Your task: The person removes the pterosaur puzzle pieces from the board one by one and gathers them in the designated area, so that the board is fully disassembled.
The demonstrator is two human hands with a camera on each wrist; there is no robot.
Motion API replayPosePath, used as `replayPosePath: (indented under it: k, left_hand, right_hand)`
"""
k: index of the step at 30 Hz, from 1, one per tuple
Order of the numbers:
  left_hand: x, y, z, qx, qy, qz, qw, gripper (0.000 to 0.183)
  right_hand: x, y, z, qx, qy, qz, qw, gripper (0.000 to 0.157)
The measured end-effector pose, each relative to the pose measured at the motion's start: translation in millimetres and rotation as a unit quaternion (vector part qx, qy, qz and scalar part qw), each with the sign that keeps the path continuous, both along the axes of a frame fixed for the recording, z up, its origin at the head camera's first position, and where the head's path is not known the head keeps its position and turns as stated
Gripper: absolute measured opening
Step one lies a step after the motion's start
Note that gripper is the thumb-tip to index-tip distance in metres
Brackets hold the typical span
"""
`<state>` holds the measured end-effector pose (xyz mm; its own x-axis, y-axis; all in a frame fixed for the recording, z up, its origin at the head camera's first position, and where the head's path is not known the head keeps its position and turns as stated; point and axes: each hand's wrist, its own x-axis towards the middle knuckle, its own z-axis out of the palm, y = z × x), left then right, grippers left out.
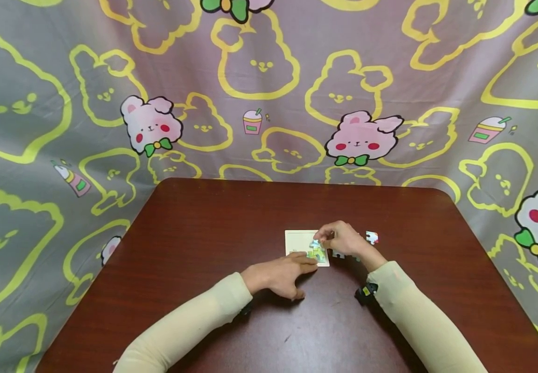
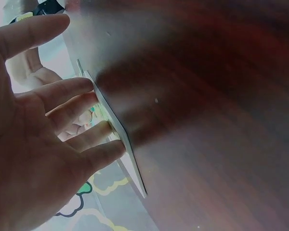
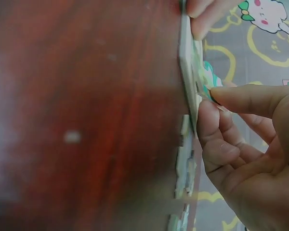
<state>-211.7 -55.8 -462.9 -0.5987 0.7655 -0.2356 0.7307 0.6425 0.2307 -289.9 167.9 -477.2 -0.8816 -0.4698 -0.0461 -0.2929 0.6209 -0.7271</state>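
A pale square puzzle board (image 1: 295, 238) lies on the table, with several green and yellow jigsaw pieces (image 1: 316, 254) laid in its right part. My left hand (image 1: 278, 275) rests with straight, spread fingers on the near side of the board; in the left wrist view its fingertips (image 2: 116, 147) press at the board's edge. Over the board's right side, my right hand (image 1: 343, 239) pinches a jigsaw piece between thumb and fingers. In the right wrist view that blue-green and white piece (image 3: 209, 77) stands tilted above the board, partly hidden by the thumb.
Loose jigsaw pieces (image 1: 338, 254) lie right of the board, partly under my right hand and wrist. Another loose piece (image 1: 371, 237) is farther right. The brown table (image 1: 213, 223) ends at a patterned cloth (image 1: 269, 114) hanging behind and at both sides.
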Motion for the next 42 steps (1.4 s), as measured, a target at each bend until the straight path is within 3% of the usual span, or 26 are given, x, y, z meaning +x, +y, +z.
replayPosePath:
  k: [13, 23, 31, 38, 42]
  left_hand:
    - [0.4, 0, 0.4, 0.005, -0.001, 0.001, 1.0000, 0.073]
    - [2.2, 1, 2.5, 0.012, -0.015, 0.013, 0.9997, 0.073]
    - [1.4, 1, 5.0, 0.008, -0.021, 0.016, 0.9996, 0.074]
    - [0.8, 1, 3.0, 0.006, -0.027, 0.019, 0.9994, 0.075]
    - [1.2, 1, 2.5, 0.007, -0.032, 0.022, 0.9992, 0.076]
  right_hand:
    - [-6.8, -2, 4.1, 0.006, 0.051, 0.066, 0.996, 0.024]
    - [-3.7, 4, -1.7, -0.019, -0.043, 0.009, 0.999, 0.017]
    - [-5.1, 5, -3.6, -0.048, -0.041, 0.008, 0.998, 0.014]
    - [-5.0, 7, -3.9, -0.070, -0.070, -0.012, 0.995, 0.017]
    - [-7.4, 9, -0.4, -0.039, -0.031, -0.019, 0.999, 0.015]
